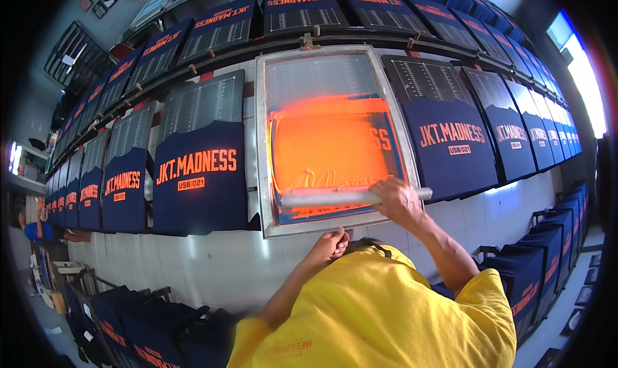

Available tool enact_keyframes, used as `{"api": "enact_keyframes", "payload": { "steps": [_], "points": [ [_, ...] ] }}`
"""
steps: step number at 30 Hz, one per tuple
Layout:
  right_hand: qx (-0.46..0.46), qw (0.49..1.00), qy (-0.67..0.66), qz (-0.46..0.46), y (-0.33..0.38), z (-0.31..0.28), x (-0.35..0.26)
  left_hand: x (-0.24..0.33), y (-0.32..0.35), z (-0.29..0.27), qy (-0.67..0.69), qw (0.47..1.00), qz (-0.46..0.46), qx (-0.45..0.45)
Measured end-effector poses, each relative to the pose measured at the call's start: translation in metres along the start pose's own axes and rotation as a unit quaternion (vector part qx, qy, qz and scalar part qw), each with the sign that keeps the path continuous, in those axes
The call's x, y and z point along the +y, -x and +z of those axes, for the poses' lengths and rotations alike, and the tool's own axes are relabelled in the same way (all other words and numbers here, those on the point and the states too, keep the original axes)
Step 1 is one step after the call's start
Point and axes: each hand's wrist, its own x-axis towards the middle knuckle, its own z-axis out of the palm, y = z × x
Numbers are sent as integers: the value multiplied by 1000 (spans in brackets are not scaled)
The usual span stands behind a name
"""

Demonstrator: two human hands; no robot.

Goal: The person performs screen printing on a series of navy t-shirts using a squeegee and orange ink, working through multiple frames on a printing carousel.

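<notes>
A screen-printing frame with a pale metal rim lies over a dark navy shirt on a board. Bright orange ink covers much of its mesh, with thin streaks toward the near side. Across the near part of the mesh lies a long, light grey squeegee. My right hand is wrapped round the squeegee near its right end. Just below the frame's near edge is my left hand, its fingers curled closed. Whether it grips anything is hidden.
Navy shirts with orange lettering lie on boards to the left and right. A dark rail runs behind the frame. More shirts hang on racks at the lower right and lower left. Another person is at far left.
</notes>
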Motion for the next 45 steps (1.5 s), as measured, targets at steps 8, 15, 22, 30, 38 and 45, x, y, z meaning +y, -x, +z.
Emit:
{"api": "enact_keyframes", "payload": {
  "steps": [8,15,22,30,38,45],
  "points": [
    [20,997,63,-38,28,28,-15,4,0,-2,72,997,-39,-16],
    [36,998,48,-36,0,31,3,16,1,6,88,994,-62,-31],
    [-8,998,56,-25,16,31,-7,8,-7,-10,163,980,-103,-42],
    [-49,998,46,-16,9,26,-3,3,-6,-14,138,985,-78,-63],
    [-29,998,45,-24,4,21,-7,27,41,24,-340,918,181,97],
    [-27,998,48,-22,10,21,-5,132,80,47,-824,396,310,261]
  ]
}}
